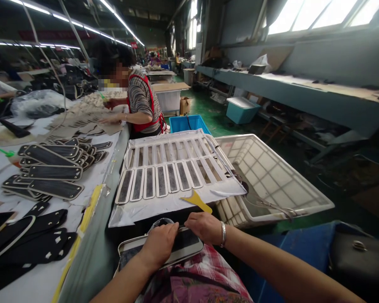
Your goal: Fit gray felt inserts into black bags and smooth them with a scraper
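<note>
Left hand (pixel 161 240) and right hand (pixel 204 227) — fingers curled — grasp a pale-rimmed dark panel (pixel 186 240).

Head-worn view, forward and down, hands (pixel 161 243) close

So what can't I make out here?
Head view:
Middle of the pale-rimmed dark work: covered by the left hand.
Palm of the right hand: hidden by its back.
Near side of the blue bin: behind the slotted board.
Black item with clasp: cut off by right edge.
Distant people: too small and blurred.
</note>
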Demonstrator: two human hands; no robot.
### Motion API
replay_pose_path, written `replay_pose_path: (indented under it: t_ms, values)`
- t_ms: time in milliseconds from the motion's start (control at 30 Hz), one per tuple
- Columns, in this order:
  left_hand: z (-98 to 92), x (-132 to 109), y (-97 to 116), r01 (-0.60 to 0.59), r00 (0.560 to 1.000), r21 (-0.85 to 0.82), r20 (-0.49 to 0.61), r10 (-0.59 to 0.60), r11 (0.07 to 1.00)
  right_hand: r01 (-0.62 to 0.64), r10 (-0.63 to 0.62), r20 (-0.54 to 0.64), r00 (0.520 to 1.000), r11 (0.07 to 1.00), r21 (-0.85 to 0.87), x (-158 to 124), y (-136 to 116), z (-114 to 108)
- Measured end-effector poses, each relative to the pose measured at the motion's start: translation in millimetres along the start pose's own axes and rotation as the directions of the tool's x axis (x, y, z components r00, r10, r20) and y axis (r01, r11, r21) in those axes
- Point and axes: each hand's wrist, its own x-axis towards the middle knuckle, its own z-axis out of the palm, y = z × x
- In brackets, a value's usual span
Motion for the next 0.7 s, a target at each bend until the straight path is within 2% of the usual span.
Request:
replay_pose_path:
  t_ms: [133, 200, 267, 400, 600, 700]
  values:
    - [-2.6, -2, 16, 0.028, 0.998, 0.068, -0.064, -0.024, 0.997, 0.024, -0.020, 0.087, 0.996, 0.999, -0.047, 2, -6, -7]
    - [-2.9, -3, 19, 0.049, 0.996, 0.078, -0.075, -0.043, 0.996, -0.031, 0.029, 0.112, 0.993, 0.999, 0.016, 6, -6, -12]
    - [-2.8, -4, 20, 0.070, 0.995, 0.081, -0.075, -0.064, 0.994, -0.145, 0.128, 0.157, 0.979, 0.984, 0.103, 14, -3, -17]
    - [-3.1, -3, 17, 0.089, 0.995, 0.087, -0.057, -0.085, 0.992, -0.348, 0.275, 0.361, 0.891, 0.925, 0.153, 35, 9, -23]
    - [-6.7, 3, 21, 0.100, 0.995, 0.094, -0.010, -0.099, 0.991, -0.359, 0.224, 0.558, 0.799, 0.922, 0.143, 64, 24, -17]
    - [-13.8, 2, 9, 0.084, 0.996, 0.028, 0.020, -0.084, 0.996, -0.373, 0.207, 0.603, 0.770, 0.913, 0.163, 69, 30, -14]
